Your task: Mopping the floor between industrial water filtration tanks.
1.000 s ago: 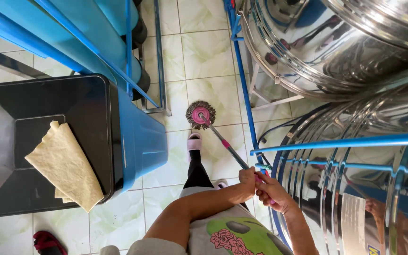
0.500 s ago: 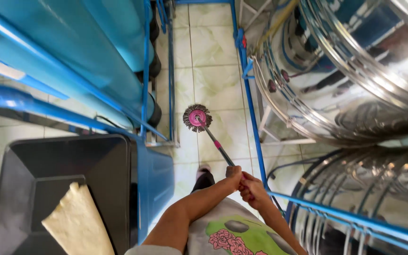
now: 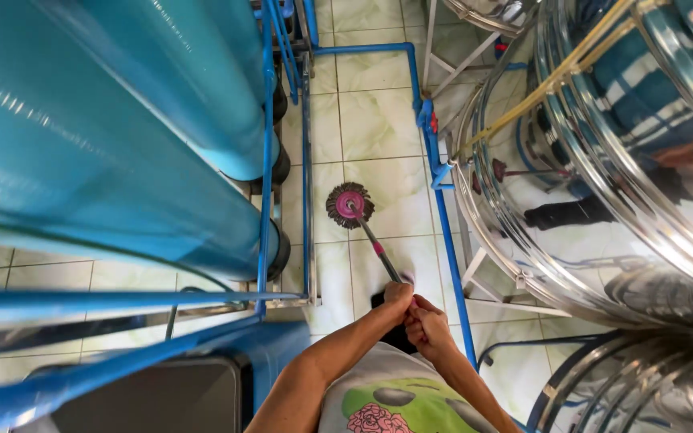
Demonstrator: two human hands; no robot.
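I hold a mop with both hands. Its round grey head with a pink hub (image 3: pixel 350 205) rests on the pale green floor tiles ahead of me. The thin pink and silver handle (image 3: pixel 377 248) slants back to my hands. My left hand (image 3: pixel 397 295) grips the top of the handle, and my right hand (image 3: pixel 424 322) is closed around it just below and to the right. Both forearms reach in from the bottom of the view, above my printed white shirt (image 3: pixel 395 393).
Tall blue cylinders (image 3: pixel 122 136) in a blue metal frame (image 3: pixel 306 160) stand on the left. Shiny steel tanks (image 3: pixel 603 184) line the right, with a blue pipe (image 3: pixel 451 256) along the floor. A dark bin (image 3: pixel 162 397) sits at the lower left. The tiled aisle runs between them.
My view has swung forward up the aisle; the bin with the cloth has slid almost out of sight. The mop head has moved further ahead. Both hands keep their grip on the handle.
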